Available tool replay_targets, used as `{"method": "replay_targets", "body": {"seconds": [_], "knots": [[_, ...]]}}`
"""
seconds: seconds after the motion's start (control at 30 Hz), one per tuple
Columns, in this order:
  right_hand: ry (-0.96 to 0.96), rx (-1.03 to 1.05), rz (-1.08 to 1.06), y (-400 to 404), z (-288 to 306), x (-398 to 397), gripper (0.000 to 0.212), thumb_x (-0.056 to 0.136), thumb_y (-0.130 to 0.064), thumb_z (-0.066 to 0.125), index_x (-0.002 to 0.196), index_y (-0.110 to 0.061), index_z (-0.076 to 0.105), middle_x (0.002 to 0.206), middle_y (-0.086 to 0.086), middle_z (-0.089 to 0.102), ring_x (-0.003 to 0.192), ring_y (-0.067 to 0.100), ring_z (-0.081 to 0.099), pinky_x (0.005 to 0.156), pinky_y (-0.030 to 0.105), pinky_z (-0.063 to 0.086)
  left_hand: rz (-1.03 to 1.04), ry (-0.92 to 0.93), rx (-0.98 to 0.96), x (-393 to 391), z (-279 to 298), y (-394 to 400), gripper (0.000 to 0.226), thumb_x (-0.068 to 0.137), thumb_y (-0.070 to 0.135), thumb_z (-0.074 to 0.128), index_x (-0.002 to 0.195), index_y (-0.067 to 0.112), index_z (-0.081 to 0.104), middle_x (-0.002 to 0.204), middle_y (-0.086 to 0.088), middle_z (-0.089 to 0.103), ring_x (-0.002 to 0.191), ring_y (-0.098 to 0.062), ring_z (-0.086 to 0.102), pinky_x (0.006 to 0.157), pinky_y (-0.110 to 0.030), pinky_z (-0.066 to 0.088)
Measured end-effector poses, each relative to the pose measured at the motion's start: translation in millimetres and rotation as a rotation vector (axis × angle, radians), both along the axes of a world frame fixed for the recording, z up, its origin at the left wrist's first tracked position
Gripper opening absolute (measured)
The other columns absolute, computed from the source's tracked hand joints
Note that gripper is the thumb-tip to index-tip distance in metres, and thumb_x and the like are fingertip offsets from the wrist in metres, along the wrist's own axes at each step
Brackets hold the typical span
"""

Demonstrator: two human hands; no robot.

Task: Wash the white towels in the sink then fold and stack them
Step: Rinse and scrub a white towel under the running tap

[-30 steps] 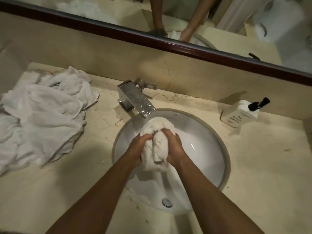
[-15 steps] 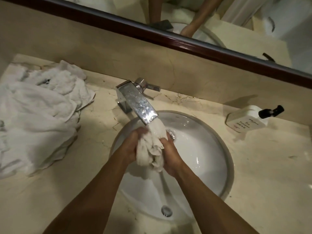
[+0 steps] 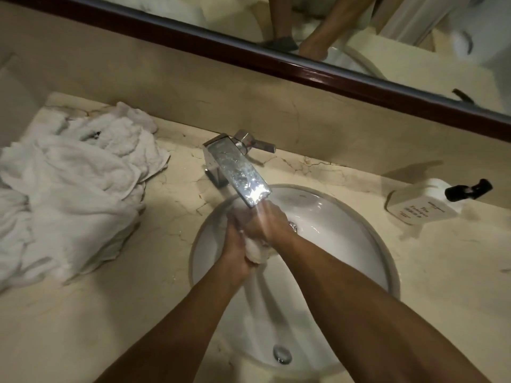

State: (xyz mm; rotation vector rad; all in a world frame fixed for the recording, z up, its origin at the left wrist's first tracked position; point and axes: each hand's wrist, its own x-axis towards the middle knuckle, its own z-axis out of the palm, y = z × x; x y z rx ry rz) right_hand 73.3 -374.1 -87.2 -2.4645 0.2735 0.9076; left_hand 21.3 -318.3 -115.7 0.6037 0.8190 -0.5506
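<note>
Over the round white sink (image 3: 367,244), both my hands squeeze a small wet white towel (image 3: 258,251), bunched tight so only a lump shows between them. My left hand (image 3: 236,244) grips it from the left. My right hand (image 3: 266,221) wraps over the top, directly under the chrome faucet (image 3: 237,172), whose running water falls on its back. A heap of crumpled white towels (image 3: 72,189) lies on the marble counter at the left.
A white soap dispenser (image 3: 423,203) with a black pump stands on the counter (image 3: 456,272) right of the sink. The drain (image 3: 282,354) sits at the basin's near side. A dark-framed mirror (image 3: 304,70) runs along the wall behind.
My hands have moved up under the spout and closed over the towel, hiding most of it. My right hand has shifted on top, into the water stream.
</note>
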Motion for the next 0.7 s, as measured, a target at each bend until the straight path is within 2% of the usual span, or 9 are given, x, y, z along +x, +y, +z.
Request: {"method": "replay_targets", "body": {"seconds": [0.1,0.17,0.3,0.33,0.43,0.5,0.6,0.63,0.7], "knots": [[0.045,0.002,0.026,1.6,-3.5,9.5,0.051,0.084,-0.057,0.048,0.115,-0.018,0.060,0.099,0.008,0.070,0.091,0.030,0.070,0.081,0.041,0.059,-0.080,-0.047,0.079,5.2,-3.5,4.7,0.052,0.098,0.058,0.037,0.101,0.015,0.066,0.087,-0.005,0.070,0.078,-0.019,0.066,0.061,-0.029,0.050],[0.093,0.077,0.023,0.6,-10.1,6.4,0.053,0.085,-0.053,0.051,0.124,-0.016,0.055,0.100,0.007,0.067,0.089,0.029,0.067,0.079,0.041,0.056,-0.105,-0.038,0.111,10.3,-7.9,9.2,0.045,0.101,0.048,0.036,0.106,0.014,0.066,0.100,-0.006,0.068,0.086,-0.020,0.064,0.067,-0.030,0.050],[0.010,0.199,-0.172,-15.8,-15.4,-25.4,0.045,0.098,-0.046,0.049,0.125,-0.012,0.039,0.109,0.016,0.064,0.100,0.037,0.063,0.084,0.041,0.050,-0.207,-0.022,0.110,15.4,-33.4,19.9,0.054,0.093,0.045,0.053,0.132,0.006,0.059,0.128,-0.021,0.059,0.121,-0.035,0.057,0.107,-0.044,0.043],[-0.006,0.232,-0.232,-23.2,-20.3,-34.0,0.039,0.101,-0.043,0.048,0.120,-0.011,0.037,0.107,0.016,0.064,0.102,0.037,0.062,0.084,0.040,0.049,-0.254,-0.040,0.136,16.9,-32.1,19.2,0.055,0.090,0.041,0.057,0.131,0.004,0.058,0.128,-0.023,0.059,0.120,-0.036,0.057,0.111,-0.045,0.039],[0.084,0.604,-0.652,-41.1,-28.3,-49.3,0.043,0.095,-0.046,0.063,0.115,-0.010,0.050,0.099,0.006,0.067,0.096,0.023,0.068,0.081,0.034,0.054,-0.416,-0.183,0.478,24.9,-10.4,3.5,0.036,0.096,0.031,0.055,0.124,0.008,0.058,0.117,-0.019,0.062,0.110,-0.032,0.061,0.104,-0.040,0.046],[0.278,0.961,-0.915,-45.4,-38.2,-58.0,0.070,0.082,-0.060,0.074,0.135,-0.017,0.055,0.116,0.010,0.072,0.101,0.025,0.072,0.083,0.037,0.059,-0.423,-0.189,0.679,25.3,0.8,-10.4,0.054,0.099,0.050,0.045,0.132,0.008,0.053,0.117,-0.011,0.062,0.108,-0.027,0.060,0.097,-0.036,0.046],[0.298,1.037,-0.959,-37.2,-43.8,-69.3,0.061,0.086,-0.042,0.078,0.136,-0.014,0.057,0.117,0.016,0.072,0.091,0.026,0.075,0.066,0.034,0.061,-0.334,-0.117,0.627,14.3,7.8,-12.5,0.068,0.091,0.066,0.039,0.128,0.010,0.056,0.111,-0.007,0.067,0.102,-0.024,0.065,0.096,-0.040,0.049],[0.265,1.022,-0.958,-33.3,-41.4,-71.1,0.059,0.087,-0.033,0.079,0.136,-0.010,0.056,0.117,0.018,0.072,0.095,0.029,0.074,0.070,0.037,0.062,-0.332,-0.139,0.648,8.1,7.9,-9.4,0.059,0.096,0.058,0.040,0.126,0.011,0.060,0.112,-0.009,0.069,0.102,-0.025,0.066,0.098,-0.041,0.050],[0.259,1.071,-0.961,-29.8,-40.3,-72.3,0.053,0.089,-0.018,0.075,0.135,0.000,0.055,0.120,0.025,0.068,0.103,0.036,0.071,0.076,0.042,0.062,-0.492,-0.276,0.905,-3.0,16.0,6.1,0.036,0.103,0.037,0.044,0.120,0.014,0.066,0.114,-0.007,0.070,0.099,-0.021,0.065,0.093,-0.033,0.049]]}}
